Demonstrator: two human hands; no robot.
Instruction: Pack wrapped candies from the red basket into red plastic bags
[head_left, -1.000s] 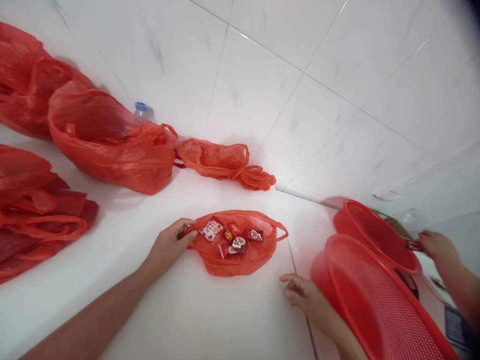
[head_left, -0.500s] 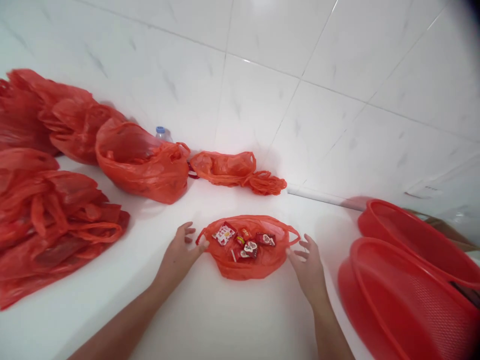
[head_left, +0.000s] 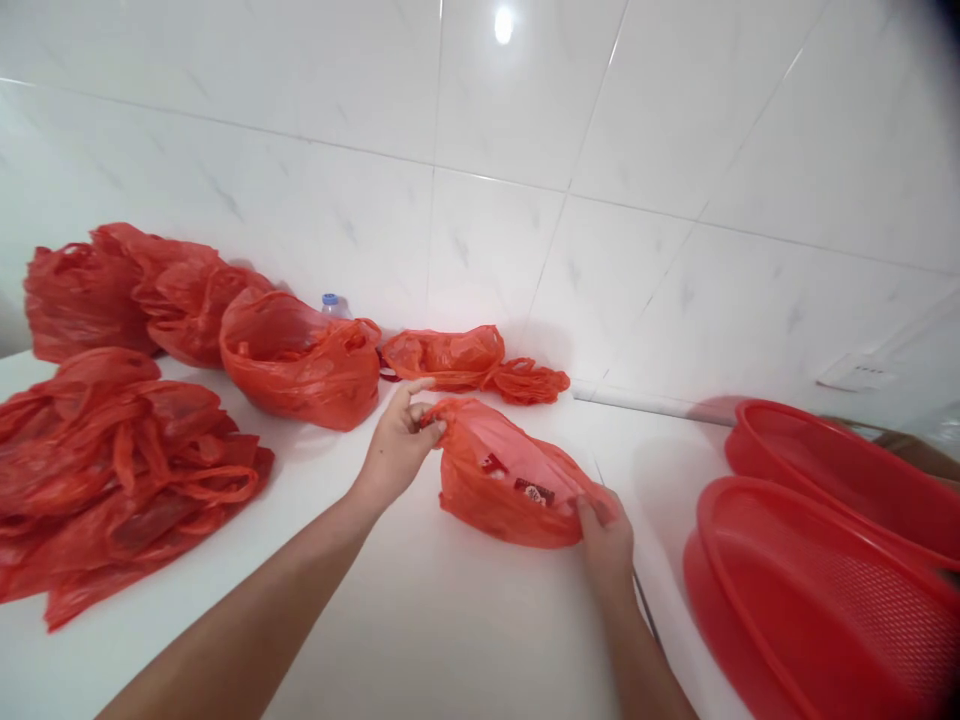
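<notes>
One grey-veined white tiled wall [head_left: 337, 230] rises behind a smooth white tabletop [head_left: 420, 630]. Two large red plastic baskets [head_left: 720, 610] stand on the right, the nearer one perforated, and a heap of crumpled red plastic bags [head_left: 127, 480] lies on the left. Near the middle, between the hands, is an open, thin red plastic bag [head_left: 487, 505]; whether its base touches the table cannot be told. The person's left hand [head_left: 397, 445] pinches its far left end between thumb and fingers — the index finger extended, apart from the thumb. The right hand [head_left: 609, 545] is clamped on the opposite end, thumb over the rim, other fingers largely hidden — the two hands well apart. Inside the bag show small dark-red wrapped packets [head_left: 534, 491], one with a white emblem.
</notes>
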